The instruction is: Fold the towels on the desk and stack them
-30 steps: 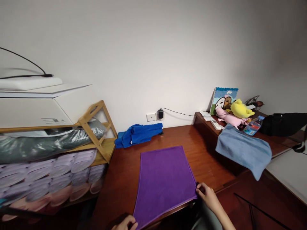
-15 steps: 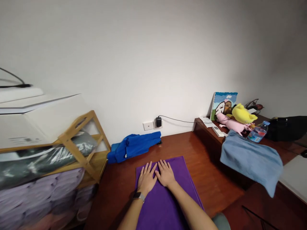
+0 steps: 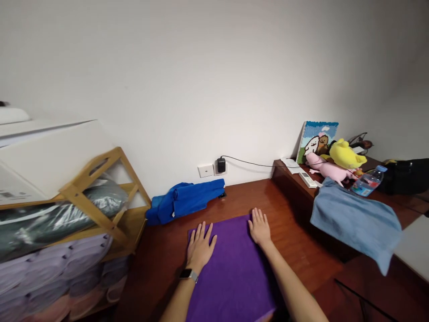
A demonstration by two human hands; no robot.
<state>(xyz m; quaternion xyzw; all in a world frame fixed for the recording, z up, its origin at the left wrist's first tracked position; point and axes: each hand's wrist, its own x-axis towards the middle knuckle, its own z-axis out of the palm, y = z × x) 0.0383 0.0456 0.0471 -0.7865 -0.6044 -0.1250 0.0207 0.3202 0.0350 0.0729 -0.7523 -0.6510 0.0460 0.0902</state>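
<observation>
Head view: one purple cloth (image 3: 234,268), lying spread on the brown desk (image 3: 291,259), apparently flattened; no fold showing. Left hand (image 3: 201,247), resting palm-down near its far left corner, fingers spread, gripping nothing. Right hand (image 3: 260,227), lying open at the far right corner, likewise gripping nothing. Blue fabric (image 3: 192,199), lying beyond, apart; wooden shelf (image 3: 136,228), standing left; grey-blue towel (image 3: 355,223), draping right; none overlapping the cloth.

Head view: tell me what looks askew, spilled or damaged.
The grey-blue towel droops askew over the edge of the ledge, one corner dangling. The blue cloth lies bunched by the wall, while the purple cloth is spread nearly smooth. I see no spill or damage.
</observation>
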